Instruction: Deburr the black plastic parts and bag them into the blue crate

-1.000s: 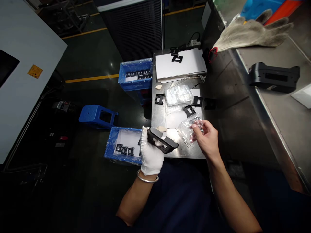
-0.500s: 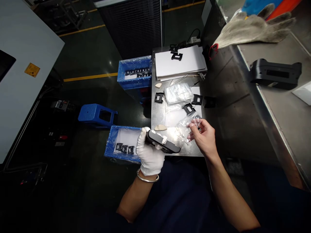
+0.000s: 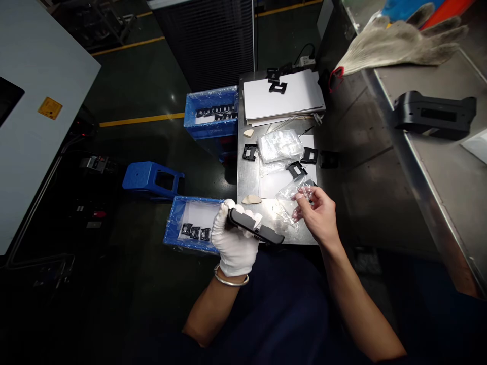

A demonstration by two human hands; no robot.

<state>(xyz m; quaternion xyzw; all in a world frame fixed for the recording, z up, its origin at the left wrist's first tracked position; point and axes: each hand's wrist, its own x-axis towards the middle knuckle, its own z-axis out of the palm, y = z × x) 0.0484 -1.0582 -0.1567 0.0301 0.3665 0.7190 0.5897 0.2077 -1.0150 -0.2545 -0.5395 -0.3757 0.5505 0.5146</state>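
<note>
so, item one: a white cotton-gloved left hand (image 3: 233,241), fingers wrapped firmly round a long matte-black plastic housing (image 3: 255,226), held over the near edge of the steel workbench (image 3: 249,172). it looks rigid and fairly light, best taken by its long sides. item two: a bare right hand (image 3: 317,215), thumb and fingers pinching a crumpled clear plastic bag (image 3: 289,203), likely soft and slippery, safest held at a gathered fold. left of the workbench: a blue plastic crate (image 3: 175,223) holding small black parts (image 3: 195,233).
</note>
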